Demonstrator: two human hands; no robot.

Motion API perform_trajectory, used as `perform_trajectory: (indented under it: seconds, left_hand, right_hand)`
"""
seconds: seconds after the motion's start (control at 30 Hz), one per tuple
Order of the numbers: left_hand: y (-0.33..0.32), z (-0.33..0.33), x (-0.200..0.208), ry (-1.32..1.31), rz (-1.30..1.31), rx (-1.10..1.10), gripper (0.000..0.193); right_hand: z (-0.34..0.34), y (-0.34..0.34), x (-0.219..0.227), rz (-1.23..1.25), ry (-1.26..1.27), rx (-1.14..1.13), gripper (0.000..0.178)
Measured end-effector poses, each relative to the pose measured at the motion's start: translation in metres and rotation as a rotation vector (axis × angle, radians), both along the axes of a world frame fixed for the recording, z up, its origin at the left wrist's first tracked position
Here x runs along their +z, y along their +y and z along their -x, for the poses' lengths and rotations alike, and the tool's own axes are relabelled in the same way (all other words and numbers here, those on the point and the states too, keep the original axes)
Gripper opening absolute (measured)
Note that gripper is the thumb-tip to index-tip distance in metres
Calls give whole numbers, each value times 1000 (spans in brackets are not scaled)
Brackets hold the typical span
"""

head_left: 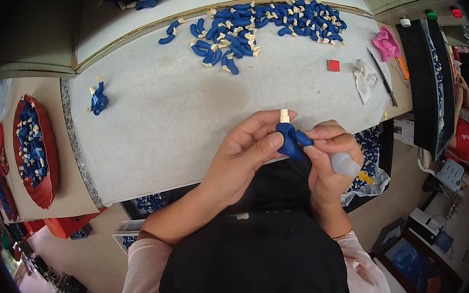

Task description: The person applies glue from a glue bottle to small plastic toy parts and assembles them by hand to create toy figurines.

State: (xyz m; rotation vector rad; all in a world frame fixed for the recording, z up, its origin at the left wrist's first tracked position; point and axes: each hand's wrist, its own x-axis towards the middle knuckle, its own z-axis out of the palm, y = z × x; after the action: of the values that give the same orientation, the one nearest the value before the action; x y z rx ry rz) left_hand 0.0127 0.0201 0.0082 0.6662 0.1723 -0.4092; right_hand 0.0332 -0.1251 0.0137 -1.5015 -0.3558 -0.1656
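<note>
Above the near edge of the table, my left hand (243, 152) pinches a blue toy figure's body (287, 142) upright between thumb and fingers. A cream peg (284, 116) sticks up from its top. My right hand (324, 164) grips a small blue limb piece (303, 137) with thumb and fingertips, against the body's right side. Whether the two parts are joined, I cannot tell. Tucked in the same palm is a translucent squeeze bottle (344, 165), its yellow tip (366, 177) pointing down to the right.
Many blue limb pieces with cream ends (230, 32) lie piled at the table's far side. One blue figure (98, 97) stands at the left. A red basket (48, 157) holds more. On the right are a red square box (333, 66), a white cloth (365, 81), a pen-like tool (383, 77) and pink material (385, 43).
</note>
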Motion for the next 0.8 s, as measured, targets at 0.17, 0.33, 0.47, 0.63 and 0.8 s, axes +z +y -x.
perform_trajectory:
  seconds: [0.17, 0.33, 0.47, 0.63, 0.8]
  left_hand:
    - [0, 0, 0, -5, -7, 1, 33]
    - [2, -1, 0, -10, 17, 4, 32]
    - [2, 0, -1, -5, 2, 12, 32]
    - [5, 2, -3, -63, -56, 24, 29]
    - [4, 4, 0, -90, -166, 51, 30]
  right_hand:
    - [-3, 2, -2, 56, -37, -7, 19]
    - [-2, 5, -3, 82, -73, -26, 19]
    - [0, 6, -1, 120, -94, -39, 17]
    - [0, 4, 6, 338, -177, -54, 15]
    - [-1, 1, 9, 483, -366, -49, 17]
